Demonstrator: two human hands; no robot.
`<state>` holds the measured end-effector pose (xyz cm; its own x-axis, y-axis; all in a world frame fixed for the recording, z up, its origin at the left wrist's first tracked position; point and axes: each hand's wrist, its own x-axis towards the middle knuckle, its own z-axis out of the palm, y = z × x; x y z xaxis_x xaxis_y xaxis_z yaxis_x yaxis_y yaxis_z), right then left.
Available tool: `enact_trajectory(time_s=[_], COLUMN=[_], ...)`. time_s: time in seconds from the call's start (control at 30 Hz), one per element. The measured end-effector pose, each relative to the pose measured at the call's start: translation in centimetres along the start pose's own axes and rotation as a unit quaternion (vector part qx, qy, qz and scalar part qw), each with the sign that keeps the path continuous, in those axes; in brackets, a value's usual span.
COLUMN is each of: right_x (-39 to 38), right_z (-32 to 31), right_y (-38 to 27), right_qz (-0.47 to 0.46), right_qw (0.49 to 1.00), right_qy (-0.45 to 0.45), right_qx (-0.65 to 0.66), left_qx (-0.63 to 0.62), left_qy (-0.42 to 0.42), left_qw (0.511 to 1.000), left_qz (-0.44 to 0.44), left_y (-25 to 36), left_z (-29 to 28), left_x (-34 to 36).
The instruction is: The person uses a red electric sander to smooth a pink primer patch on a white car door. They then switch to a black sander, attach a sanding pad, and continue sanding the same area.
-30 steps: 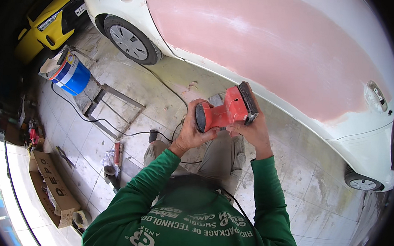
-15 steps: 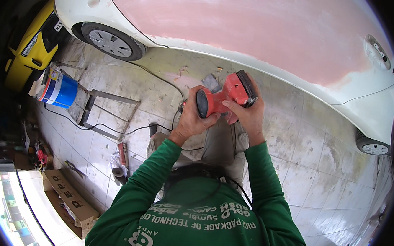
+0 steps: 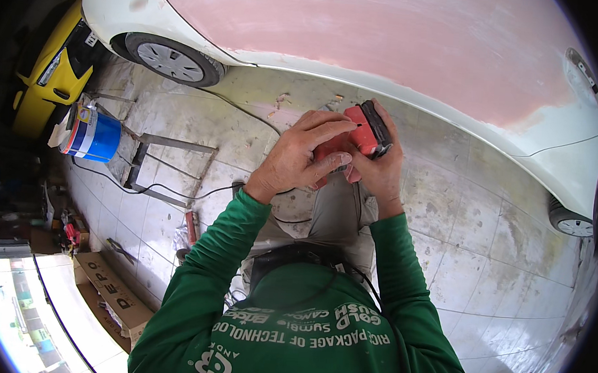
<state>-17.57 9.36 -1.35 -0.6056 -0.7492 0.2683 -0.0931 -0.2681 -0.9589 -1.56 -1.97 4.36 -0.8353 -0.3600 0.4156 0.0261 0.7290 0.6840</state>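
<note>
1. We see the left hand (image 3: 290, 157) shift most: half a second ago it wraps the rounded black end of the red sander (image 3: 364, 131), and now it lies across the body, its forefinger stretched toward the head.
2. Its thumb stands apart from the forefinger, and the fingers bend loosely. We cannot tell whether it grips or only rests there, because the palm hides the contact. The rounded black end, plain to see earlier, is now covered.
3. The right hand (image 3: 384, 172) keeps its hold on the sander's head, fingers behind the black pad (image 3: 377, 128) and thumb toward the red housing. We judge that it carries most of the weight.
4. The sander is up between both hands, above the grey trousers (image 3: 333, 210), pad tipped upward and to the right. It is apart from the pink patch (image 3: 392, 44) on the white car (image 3: 334, 77), so we take this as handling of the tool, not sanding.
5. Around it, little is different: the blue bucket (image 3: 101, 136) stands by the metal frame (image 3: 177, 143), and a dark cable (image 3: 247, 111) crosses the tiled floor (image 3: 436, 203) from near the wheel (image 3: 171, 62).
</note>
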Motion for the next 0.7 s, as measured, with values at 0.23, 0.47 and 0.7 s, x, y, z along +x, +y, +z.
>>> enact_trajectory(time_s=[0.23,0.47,0.7], right_x=[0.3,0.2,0.7], right_z=[-0.2,-0.5,-1.5], right_y=[0.3,0.0,-0.3], right_qz=[-0.008,-0.001,0.020], right_qw=[1.000,0.999,1.000], right_qy=[0.006,0.011,-0.016], right_qx=[-0.025,-0.034,-0.019], left_qx=[0.044,-0.061,-0.029], left_qy=[-0.002,-0.039,-0.048], left_qw=[0.989,0.988,0.998], left_qz=[-0.138,-0.134,-0.039], left_y=[-2.0,-2.4,0.2], left_z=[0.2,1.4,0.5], left_x=[4.6,5.5,4.4])
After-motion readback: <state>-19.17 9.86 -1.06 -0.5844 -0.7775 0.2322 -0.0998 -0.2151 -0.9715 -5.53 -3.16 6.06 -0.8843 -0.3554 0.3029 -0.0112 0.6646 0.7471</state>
